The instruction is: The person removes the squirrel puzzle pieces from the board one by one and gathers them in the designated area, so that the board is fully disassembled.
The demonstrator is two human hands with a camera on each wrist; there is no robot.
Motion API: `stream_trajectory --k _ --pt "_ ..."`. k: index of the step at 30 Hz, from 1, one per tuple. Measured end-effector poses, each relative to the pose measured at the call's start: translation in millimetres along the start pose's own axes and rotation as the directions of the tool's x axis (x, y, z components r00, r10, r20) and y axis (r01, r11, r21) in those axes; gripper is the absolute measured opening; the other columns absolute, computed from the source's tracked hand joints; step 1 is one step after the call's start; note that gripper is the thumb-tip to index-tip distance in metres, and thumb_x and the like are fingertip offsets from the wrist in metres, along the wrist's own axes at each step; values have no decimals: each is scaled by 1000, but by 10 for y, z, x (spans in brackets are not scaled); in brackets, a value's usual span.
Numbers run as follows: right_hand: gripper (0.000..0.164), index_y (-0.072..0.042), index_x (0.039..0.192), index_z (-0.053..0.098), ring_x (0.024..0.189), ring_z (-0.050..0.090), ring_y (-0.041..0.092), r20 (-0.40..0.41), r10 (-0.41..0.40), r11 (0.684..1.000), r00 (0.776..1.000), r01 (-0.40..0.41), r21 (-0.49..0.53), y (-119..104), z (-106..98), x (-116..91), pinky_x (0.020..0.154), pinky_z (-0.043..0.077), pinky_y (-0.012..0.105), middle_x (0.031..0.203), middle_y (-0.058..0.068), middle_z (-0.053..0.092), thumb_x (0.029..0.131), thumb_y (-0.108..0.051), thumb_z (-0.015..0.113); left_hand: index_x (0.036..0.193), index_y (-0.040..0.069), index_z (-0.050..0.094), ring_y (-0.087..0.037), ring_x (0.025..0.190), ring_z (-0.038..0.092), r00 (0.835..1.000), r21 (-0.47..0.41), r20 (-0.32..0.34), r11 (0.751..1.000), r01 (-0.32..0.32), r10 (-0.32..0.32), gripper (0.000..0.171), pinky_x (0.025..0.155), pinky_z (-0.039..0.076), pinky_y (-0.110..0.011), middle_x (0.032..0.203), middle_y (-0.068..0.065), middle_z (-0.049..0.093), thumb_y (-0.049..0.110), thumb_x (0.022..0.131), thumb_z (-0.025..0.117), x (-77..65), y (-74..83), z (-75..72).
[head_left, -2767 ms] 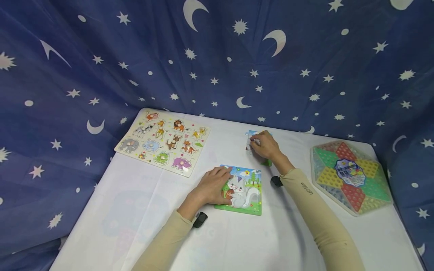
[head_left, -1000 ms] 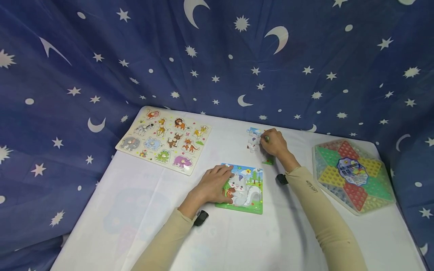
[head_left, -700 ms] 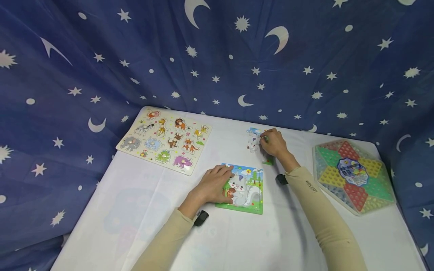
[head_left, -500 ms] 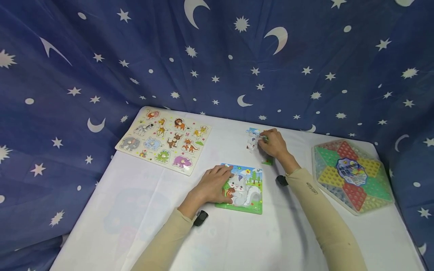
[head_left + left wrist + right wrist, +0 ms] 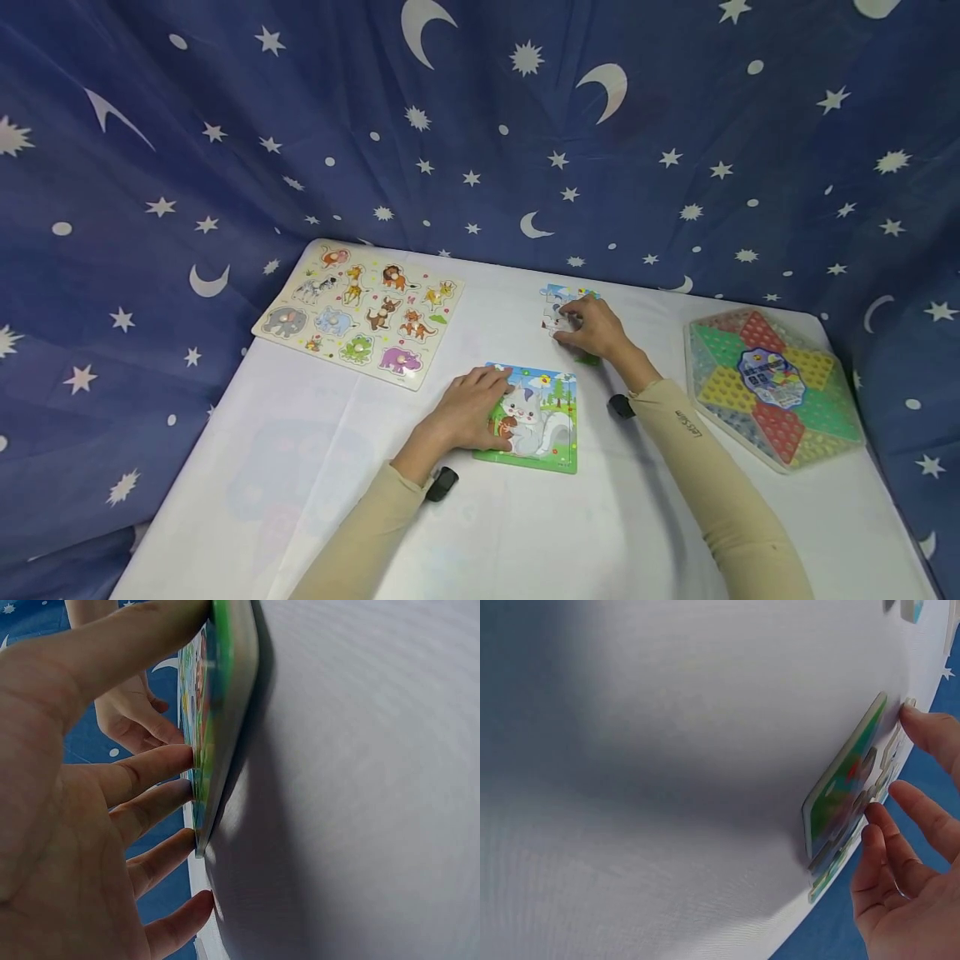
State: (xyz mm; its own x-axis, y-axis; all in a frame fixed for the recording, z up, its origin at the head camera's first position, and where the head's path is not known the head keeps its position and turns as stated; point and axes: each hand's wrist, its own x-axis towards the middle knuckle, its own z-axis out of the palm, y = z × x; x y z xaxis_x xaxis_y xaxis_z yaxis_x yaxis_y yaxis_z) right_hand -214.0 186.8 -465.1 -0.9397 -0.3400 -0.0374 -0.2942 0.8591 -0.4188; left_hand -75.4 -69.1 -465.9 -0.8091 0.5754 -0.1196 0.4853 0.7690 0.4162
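Observation:
A square jigsaw board with a grey squirrel (image 5: 528,417) lies mid-table in the head view. My left hand (image 5: 470,411) rests on its left side, thumb near the lower edge and fingers spread toward the upper edge. The left wrist view shows these fingers nearly straight against the board (image 5: 217,712). Beyond the board lies a small group of joined jigsaw pieces (image 5: 555,298), partly covered by my right hand (image 5: 595,327). In the right wrist view, thumb and fingertips (image 5: 874,814) touch the pieces (image 5: 844,787), spread apart; the hand hides some of them in the head view.
An animal peg puzzle (image 5: 363,312) lies at the back left. On the right sits a hexagonal clear-lidded board game box (image 5: 772,387) with coloured triangles. A star-and-moon curtain (image 5: 480,133) hangs behind the white table (image 5: 480,542).
The right hand pinched a small piece over the group's upper right; now its fingers are spread lower and to the left on the pieces. The left hand stays on the squirrel board.

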Motion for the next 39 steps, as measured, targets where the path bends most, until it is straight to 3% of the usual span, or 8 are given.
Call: stream_trajectory --k 12,30,39 --pt "46 3 121 67 101 58 34 -47 -18 998 999 20 51 5 -20 -67 86 48 48 111 20 62 84 -23 78 142 12 50 -27 142 29 1000 10 3 1000 -4 4 87 111 32 -49 158 -6 33 53 72 83 5 5 -8" --pt "37 2 118 68 98 60 32 -23 -47 980 999 51 192 -193 28 -626 83 49 47 110 18 63 88 -19 74 141 11 51 -28 142 29 1000 -2 5 1000 0 0 86 108 34 -52 158 -7 32 52 72 83 -17 -7 -20" --pt "32 1 113 69 85 58 22 -10 -118 973 993 118 197 -285 142 -926 73 48 37 99 10 64 87 -18 75 140 11 51 -30 141 30 1000 0 0 1000 -18 18 85 107 35 -52 157 -9 33 52 72 83 -13 15 -30"
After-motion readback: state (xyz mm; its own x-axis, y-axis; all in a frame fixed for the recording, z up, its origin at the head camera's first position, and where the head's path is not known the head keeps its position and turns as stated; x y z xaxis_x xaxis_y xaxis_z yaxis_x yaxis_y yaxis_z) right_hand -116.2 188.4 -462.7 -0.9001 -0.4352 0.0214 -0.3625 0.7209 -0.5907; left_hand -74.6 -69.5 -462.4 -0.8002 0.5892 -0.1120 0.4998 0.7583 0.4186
